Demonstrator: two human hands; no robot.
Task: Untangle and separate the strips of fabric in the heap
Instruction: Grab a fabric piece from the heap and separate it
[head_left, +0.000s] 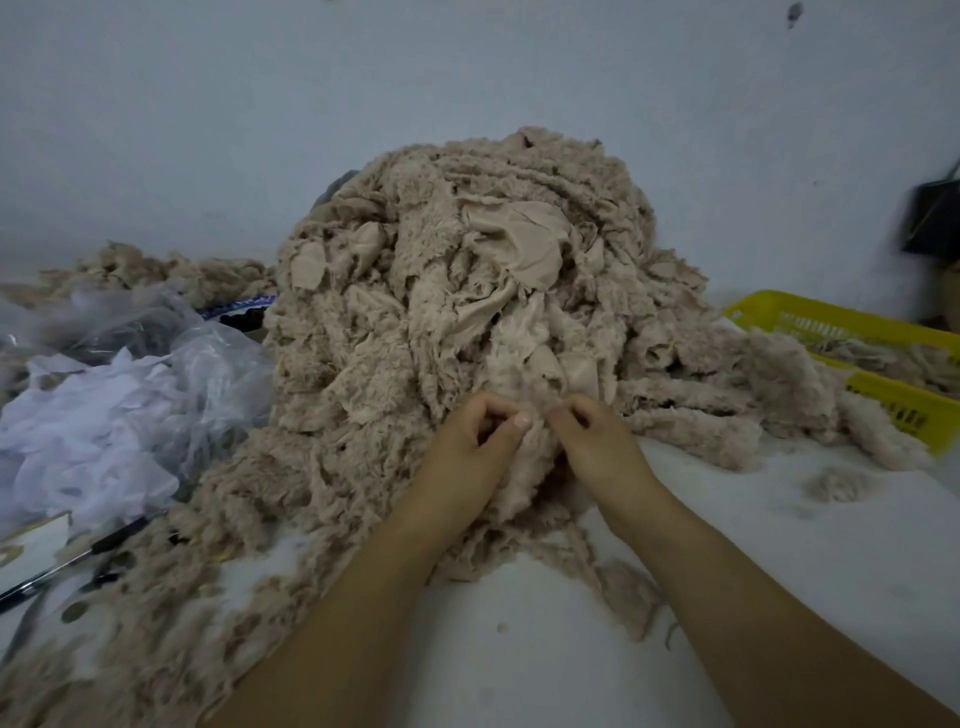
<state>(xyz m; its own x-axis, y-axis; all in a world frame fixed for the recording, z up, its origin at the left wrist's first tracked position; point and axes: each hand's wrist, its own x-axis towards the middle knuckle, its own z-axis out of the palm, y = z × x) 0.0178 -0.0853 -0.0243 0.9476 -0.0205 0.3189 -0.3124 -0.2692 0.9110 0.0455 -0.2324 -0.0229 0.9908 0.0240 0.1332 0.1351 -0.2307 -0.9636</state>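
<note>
So the big heap of beige fluffy fabric strips (467, 291) is sitting in the middle of the white worktop (519, 649), piled up against the pale grey-blue wall (208, 104) and spilling out toward the near left corner. Both hands are at the front foot of the pile, really close together. The left hand (480, 441) has its fingers curled in and its thumb pressed on one fuzzy beige strip (535, 457), and the right hand (597, 441) pinches the same strip just beside it, fingers tucked as well. That strip runs down between the two wrists. Off to the right there's a yellow slotted plastic basket (831, 322) with more of the beige stuff in it, plus a small loose tuft of fluff (836, 483) on the worktop. On the left are crumpled clear plastic bags with white sheer fabric (104, 405), and a black pen (78, 561) lies near them.
</note>
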